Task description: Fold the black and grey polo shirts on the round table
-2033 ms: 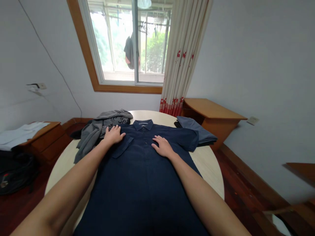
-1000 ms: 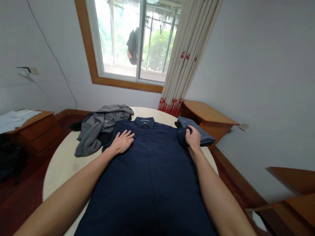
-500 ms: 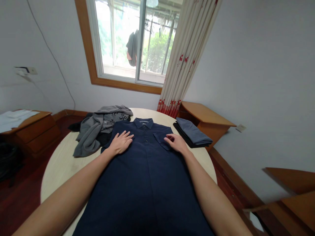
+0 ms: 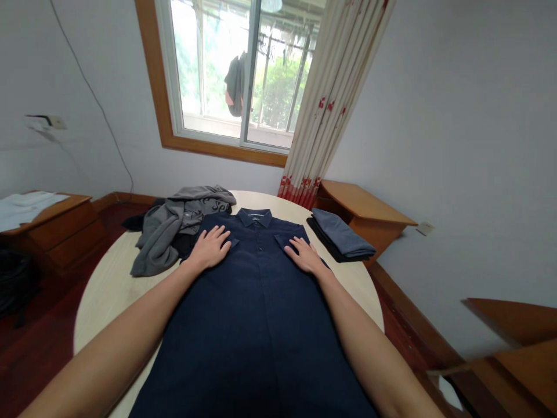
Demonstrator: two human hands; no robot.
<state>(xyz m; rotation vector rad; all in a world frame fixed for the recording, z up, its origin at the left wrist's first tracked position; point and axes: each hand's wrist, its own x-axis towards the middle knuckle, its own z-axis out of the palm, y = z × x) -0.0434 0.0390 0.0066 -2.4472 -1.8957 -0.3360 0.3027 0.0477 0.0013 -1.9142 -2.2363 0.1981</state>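
A navy collared shirt [image 4: 256, 307] lies front side up across the round table [image 4: 107, 290], its collar at the far end and its lower part reaching toward me. Both short sleeves are folded inward over the chest. My left hand [image 4: 210, 247] rests flat on the left sleeve, fingers spread. On the right sleeve lies my right hand [image 4: 304, 255], palm down with the fingers stretched out. Neither hand grips the cloth. Part of each sleeve is hidden under the hands.
A loose heap of grey and black clothes [image 4: 167, 232] sits at the table's far left. Folded dark garments [image 4: 342, 235] are stacked at the right edge. Wooden furniture [image 4: 365, 203] stands behind, beside a curtain [image 4: 331, 98] and a window [image 4: 239, 75].
My right hand has let go of the right sleeve's edge and flattened onto it. My left hand has shifted slightly up and to the left over its sleeve.
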